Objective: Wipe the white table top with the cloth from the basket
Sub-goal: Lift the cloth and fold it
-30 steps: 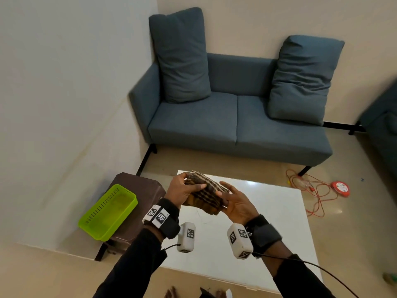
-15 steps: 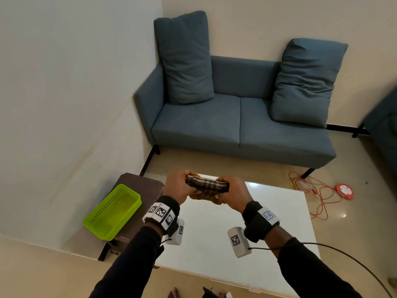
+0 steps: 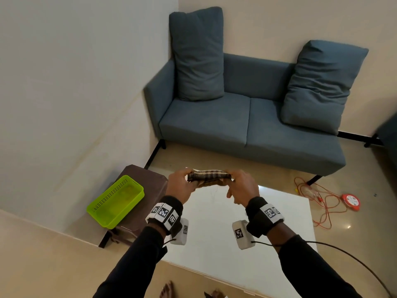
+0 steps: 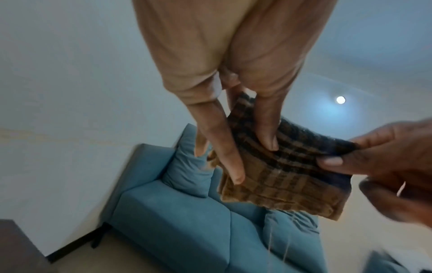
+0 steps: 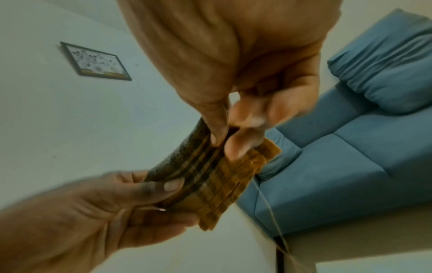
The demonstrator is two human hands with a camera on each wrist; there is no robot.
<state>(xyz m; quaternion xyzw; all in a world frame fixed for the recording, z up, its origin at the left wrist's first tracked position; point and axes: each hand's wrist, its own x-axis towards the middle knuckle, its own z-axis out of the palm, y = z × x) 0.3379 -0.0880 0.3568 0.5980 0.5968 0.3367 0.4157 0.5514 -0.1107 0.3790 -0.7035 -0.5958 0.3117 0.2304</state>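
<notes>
The person wears long black sleeves [image 3: 137,261], black wristbands with white square-code markers [image 3: 164,212], and white camera boxes [image 3: 241,234] trailing black cables [image 3: 343,252].

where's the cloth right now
In the head view the cloth is folded and held between the left hand and right hand, above the table's far edge.

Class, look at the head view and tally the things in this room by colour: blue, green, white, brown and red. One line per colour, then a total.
Blue: 3 (blue fabric sofa, two loose blue cushions)
Green: 1 (lime-green plastic basket)
White: 1 (white table top)
Brown: 2 (brown checked folded cloth, dark brown side table)
Red: 1 (round red cable reel)
Total: 8
</notes>
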